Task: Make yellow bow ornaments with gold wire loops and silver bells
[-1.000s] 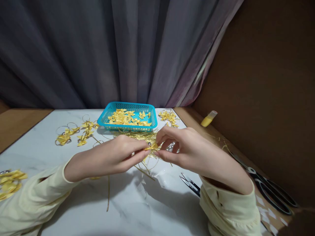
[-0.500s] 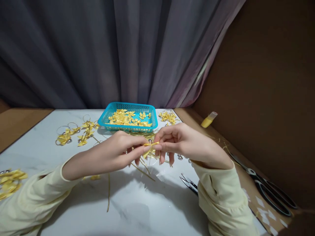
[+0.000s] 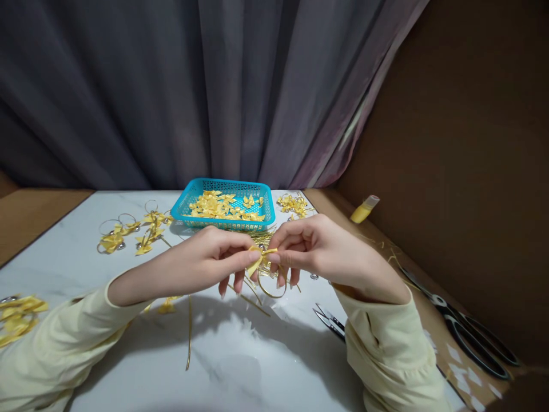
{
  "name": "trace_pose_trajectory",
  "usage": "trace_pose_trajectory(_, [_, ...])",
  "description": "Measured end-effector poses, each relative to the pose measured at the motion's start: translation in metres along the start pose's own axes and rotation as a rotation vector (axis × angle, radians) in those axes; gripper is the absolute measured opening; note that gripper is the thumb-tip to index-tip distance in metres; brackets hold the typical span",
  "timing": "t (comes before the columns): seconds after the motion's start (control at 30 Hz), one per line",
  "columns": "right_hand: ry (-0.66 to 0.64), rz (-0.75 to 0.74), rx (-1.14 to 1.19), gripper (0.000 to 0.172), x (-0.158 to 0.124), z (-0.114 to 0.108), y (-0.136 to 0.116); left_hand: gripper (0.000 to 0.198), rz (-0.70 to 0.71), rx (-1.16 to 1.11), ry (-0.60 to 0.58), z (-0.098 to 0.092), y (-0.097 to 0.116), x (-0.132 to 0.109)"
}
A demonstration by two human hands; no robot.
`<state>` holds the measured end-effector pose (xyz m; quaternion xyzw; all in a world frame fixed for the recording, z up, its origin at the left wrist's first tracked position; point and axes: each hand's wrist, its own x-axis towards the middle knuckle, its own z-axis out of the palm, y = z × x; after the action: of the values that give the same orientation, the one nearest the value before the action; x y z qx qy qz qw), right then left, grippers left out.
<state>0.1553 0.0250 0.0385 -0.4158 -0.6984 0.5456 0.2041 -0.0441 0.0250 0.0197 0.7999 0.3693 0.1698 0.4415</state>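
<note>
A small yellow ribbon bow [image 3: 258, 263] is stretched between my two hands, above the middle of the white table. My left hand [image 3: 214, 257] pinches its left side between thumb and fingers. My right hand [image 3: 306, 246] pinches its right side the same way. A small silver bell shows at the bow's centre, partly hidden by the ribbon. Below the bow hangs a ring of gold wire [image 3: 271, 296]. Behind and under my hands lies a bundle of gold wire ties [image 3: 257, 236], largely covered by my fingers.
A blue basket [image 3: 178, 207] with yellow bows stands at the back. Finished-looking bows with rings [image 3: 112, 242] lie left, more [image 3: 294, 205] at back right. Snips [image 3: 330, 321] lie near my right sleeve; big scissors [image 3: 467, 337] and a yellow-filled tube [image 3: 364, 209] are farther right.
The bow has turned to show more of its face, and the gold ring now hangs clearly below it. Both hands keep their pinch, nearly in the same place.
</note>
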Motion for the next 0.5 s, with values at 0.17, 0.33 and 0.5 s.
trace_pose_trajectory(0.17, [0.03, -0.023, -0.051, 0.007, -0.002, -0.003, 0.004, 0.03, 0.004, 0.049, 0.023, 0.0, 0.0, 0.001])
trace_pose_trajectory(0.33, [0.086, 0.011, -0.111, 0.017, -0.007, -0.01, 0.003, 0.03, -0.008, 0.025, 0.036, -0.004, 0.0, 0.002])
trace_pose_trajectory(0.5, [0.146, -0.027, -0.072, 0.019, -0.016, -0.016, -0.003, 0.033, -0.027, 0.021, 0.054, -0.012, -0.004, 0.005])
